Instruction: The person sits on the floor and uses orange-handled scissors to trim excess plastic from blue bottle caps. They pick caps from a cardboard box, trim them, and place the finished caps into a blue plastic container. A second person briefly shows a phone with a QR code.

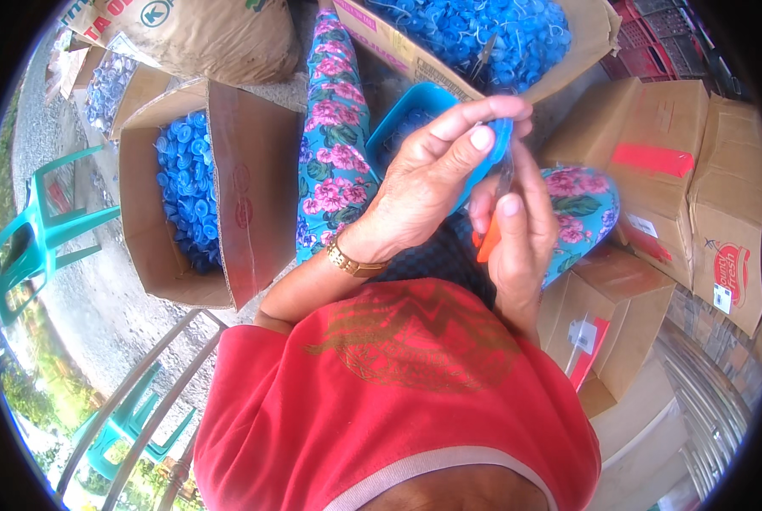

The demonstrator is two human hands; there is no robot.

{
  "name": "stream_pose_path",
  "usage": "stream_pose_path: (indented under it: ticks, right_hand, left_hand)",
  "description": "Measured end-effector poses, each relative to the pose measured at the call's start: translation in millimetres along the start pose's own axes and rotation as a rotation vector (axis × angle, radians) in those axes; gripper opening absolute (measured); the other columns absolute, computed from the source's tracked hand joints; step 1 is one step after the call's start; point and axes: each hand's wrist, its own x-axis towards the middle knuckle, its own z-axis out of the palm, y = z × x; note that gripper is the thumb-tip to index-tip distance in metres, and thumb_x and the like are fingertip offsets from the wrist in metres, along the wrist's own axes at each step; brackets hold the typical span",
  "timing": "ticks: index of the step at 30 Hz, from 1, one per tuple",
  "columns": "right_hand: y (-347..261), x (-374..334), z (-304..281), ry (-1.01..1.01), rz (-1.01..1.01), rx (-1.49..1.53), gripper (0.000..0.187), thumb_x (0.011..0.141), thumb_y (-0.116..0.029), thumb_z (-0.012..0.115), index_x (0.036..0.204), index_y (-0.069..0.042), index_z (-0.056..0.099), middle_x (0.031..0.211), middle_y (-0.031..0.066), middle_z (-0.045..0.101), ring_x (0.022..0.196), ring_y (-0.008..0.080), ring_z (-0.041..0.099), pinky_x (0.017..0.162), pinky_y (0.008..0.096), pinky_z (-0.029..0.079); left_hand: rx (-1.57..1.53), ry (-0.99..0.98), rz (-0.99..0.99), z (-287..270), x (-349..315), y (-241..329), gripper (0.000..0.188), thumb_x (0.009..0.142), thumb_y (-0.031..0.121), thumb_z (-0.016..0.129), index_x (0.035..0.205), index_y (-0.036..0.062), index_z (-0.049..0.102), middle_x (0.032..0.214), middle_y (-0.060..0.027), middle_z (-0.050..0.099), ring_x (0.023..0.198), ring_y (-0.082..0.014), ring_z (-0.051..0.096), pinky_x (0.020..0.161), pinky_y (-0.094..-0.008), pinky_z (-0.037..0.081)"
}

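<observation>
My left hand (436, 162), with a gold band on its wrist, pinches a small round blue plastic piece (502, 136) between thumb and fingers. In my right hand (521, 234) is a knife with an orange handle (488, 242). Its narrow blade (506, 176) points up and meets the blue piece, or lies right against it. Below the hands, a blue tub (381, 128) sits between my legs with small pieces inside; my left hand hides part of it. Just beyond the hands stands a carton (432, 66) heaped with blue plastic pieces (491, 34).
Left of my leg is an open carton (257, 187) holding more blue pieces (189, 187). A big sack (219, 43) lies behind it. Green plastic chairs (36, 230) stand at far left. Several brown cartons (653, 153) crowd the right side, near stacked red crates (653, 43).
</observation>
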Motion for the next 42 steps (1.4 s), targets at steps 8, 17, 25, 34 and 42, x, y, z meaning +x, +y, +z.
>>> stream_pose_path:
  ticks: [8, 17, 25, 34, 42]
  right_hand:
    - [11, 2, -10, 0.009, -0.022, 0.062, 0.041, 0.097, -0.02, 0.049, 0.133, -0.001, 0.047, 0.076, 0.0024, 0.055, 0.065, 0.0059, 0.045, 0.059, 0.0197, 0.037]
    - [26, 13, -20, 0.128, 0.159, 0.197, 0.036, 0.097, -0.018, 0.048, 0.129, -0.001, 0.052, 0.072, 0.0021, 0.052, 0.063, 0.0065, 0.044, 0.057, 0.0198, 0.037]
    - [29, 9, -17, 0.101, 0.308, 0.012, 0.032, 0.098, -0.021, 0.047, 0.122, -0.002, 0.057, 0.074, 0.0006, 0.053, 0.06, 0.0055, 0.042, 0.055, 0.02, 0.034]
    - [33, 11, -32, 0.126, 0.337, -0.103, 0.031, 0.097, -0.021, 0.047, 0.12, -0.002, 0.058, 0.073, -0.0003, 0.053, 0.061, 0.005, 0.043, 0.055, 0.0201, 0.035]
    - [26, 13, -32, 0.129, 0.39, -0.105, 0.031, 0.097, -0.021, 0.048, 0.12, -0.002, 0.058, 0.074, 0.0001, 0.054, 0.06, 0.0046, 0.042, 0.054, 0.0195, 0.034]
  left_hand:
    - [0.682, 0.333, 0.042, -3, -18, 43, 0.03, 0.089, 0.012, 0.061, 0.118, 0.0047, 0.061, 0.106, -0.007, 0.064, 0.091, -0.013, 0.059, 0.08, -0.0276, 0.049]
    - [2.168, 1.146, 0.769, -108, -96, 151, 0.026, 0.083, 0.001, 0.059, 0.105, 0.0086, 0.069, 0.107, -0.0153, 0.064, 0.097, -0.0275, 0.062, 0.085, -0.0396, 0.05]
    - [1.963, 0.198, 0.597, -130, 126, 49, 0.02, 0.083, 0.007, 0.056, 0.099, 0.0088, 0.066, 0.104, -0.014, 0.063, 0.089, -0.0328, 0.06, 0.078, -0.0418, 0.051]
    - [2.353, -0.211, -0.419, -215, 260, -32, 0.03, 0.081, 0.012, 0.054, 0.107, 0.0062, 0.066, 0.11, -0.0218, 0.064, 0.104, -0.0359, 0.062, 0.085, -0.0483, 0.051]
    - [2.059, -0.228, -0.11, -221, 256, -14, 0.038, 0.08, 0.035, 0.066, 0.112, 0.0145, 0.062, 0.111, -0.0132, 0.064, 0.098, -0.0293, 0.064, 0.088, -0.0417, 0.049]
